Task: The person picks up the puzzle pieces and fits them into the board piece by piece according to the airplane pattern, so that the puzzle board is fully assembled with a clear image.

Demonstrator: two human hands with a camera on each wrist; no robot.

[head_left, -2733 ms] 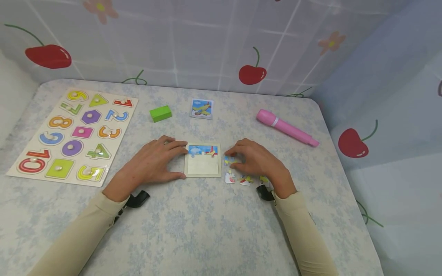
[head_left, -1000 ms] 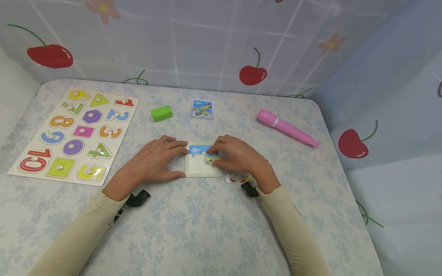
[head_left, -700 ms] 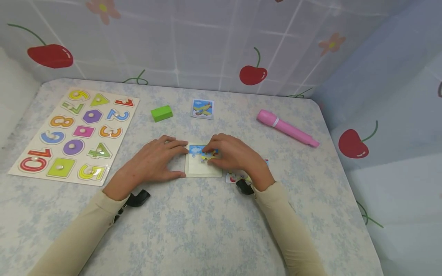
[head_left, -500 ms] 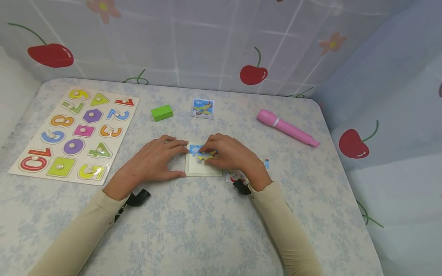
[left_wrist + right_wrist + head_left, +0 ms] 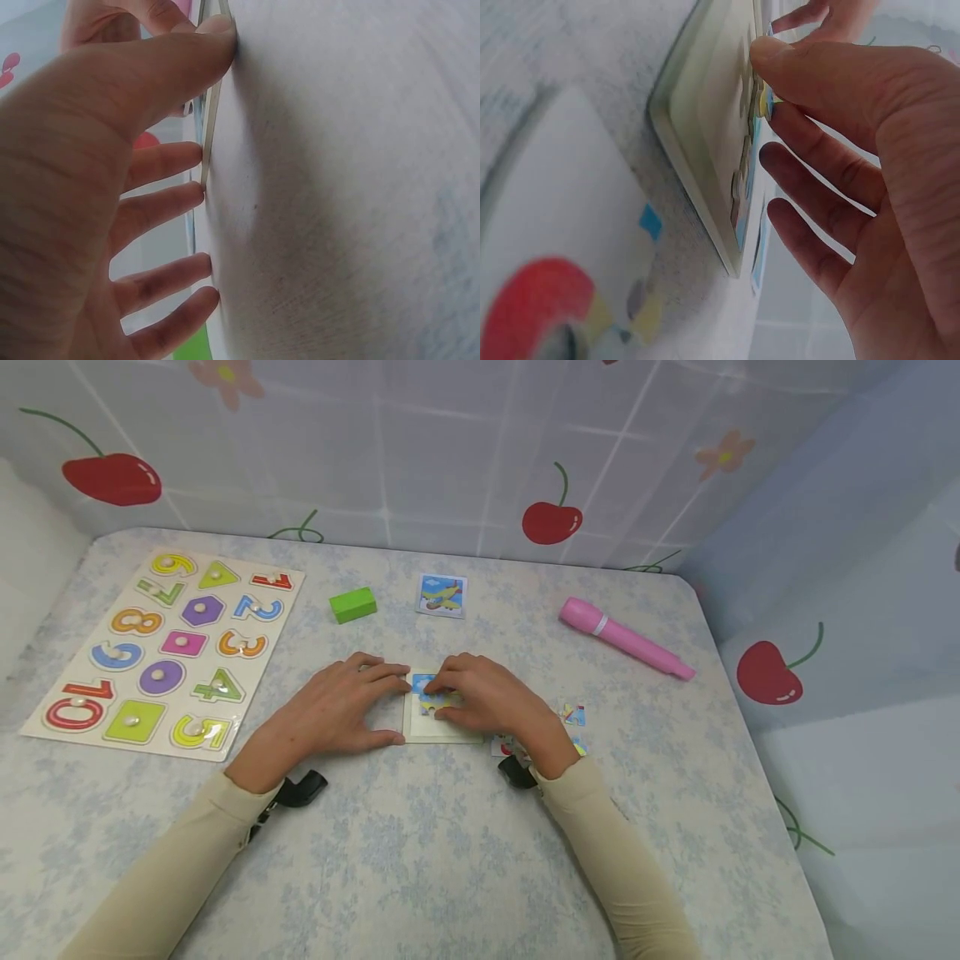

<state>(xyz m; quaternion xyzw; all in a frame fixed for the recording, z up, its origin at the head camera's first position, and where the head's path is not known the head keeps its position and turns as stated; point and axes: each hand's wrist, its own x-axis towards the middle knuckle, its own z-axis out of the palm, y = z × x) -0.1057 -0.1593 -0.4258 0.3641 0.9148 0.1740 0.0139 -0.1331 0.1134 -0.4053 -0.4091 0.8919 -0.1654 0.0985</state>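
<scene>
A small square puzzle tray (image 5: 420,728) lies at the table's middle, with blue sky pieces along its top row. My left hand (image 5: 396,710) rests flat beside it, thumb (image 5: 202,52) and straight fingers against the tray's left edge (image 5: 212,112). My right hand (image 5: 442,700) is over the tray and pinches a yellow and blue puzzle piece (image 5: 429,702) between thumb and forefinger. In the right wrist view the thumb (image 5: 780,60) presses that piece (image 5: 763,101) down towards the tray's floor (image 5: 705,127).
Loose puzzle pieces (image 5: 573,714) lie right of the tray, one with a red arc (image 5: 547,300) by my right wrist. A number board (image 5: 161,652) is at the left. A green block (image 5: 352,604), an airplane picture card (image 5: 441,595) and a pink torch (image 5: 622,637) lie farther back.
My right hand took a piece from the loose pile at the right and carried it left over the tray, now at its left middle. The left hand has stayed put.
</scene>
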